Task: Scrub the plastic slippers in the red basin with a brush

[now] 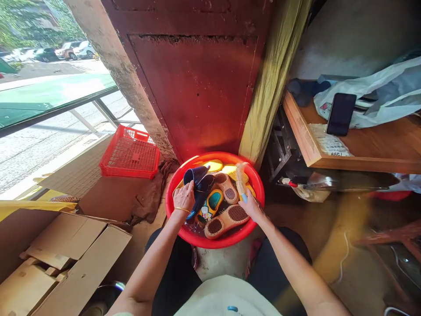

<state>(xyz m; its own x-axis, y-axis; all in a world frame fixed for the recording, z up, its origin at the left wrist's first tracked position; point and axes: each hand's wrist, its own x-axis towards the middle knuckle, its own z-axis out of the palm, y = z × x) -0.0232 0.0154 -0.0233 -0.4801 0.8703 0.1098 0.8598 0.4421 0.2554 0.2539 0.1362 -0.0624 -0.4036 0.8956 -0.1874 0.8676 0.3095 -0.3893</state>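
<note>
A red basin (213, 244) stands on the floor between my knees, with several shoes lying in dark water inside it. My left hand (184, 197) is closed on a pair of dark navy shoes (204, 186) at the basin's left side. In my right hand (252, 205) is a scrubbing brush (241, 177) with pale bristles and a bluish handle, held upright over the right side. Between the hands are a tan shoe (226, 188) with its sole up, a yellow shoe with a teal inside (214, 199) and, nearer me, another upturned tan shoe (226, 220).
A red plastic crate (130, 151) sits on cardboard at the left, near open cardboard boxes (75, 259). Behind the basin is a dark red door (197, 87). On the right, a wooden table (388, 145) holds a phone (341, 114) and a plastic bag (388, 92).
</note>
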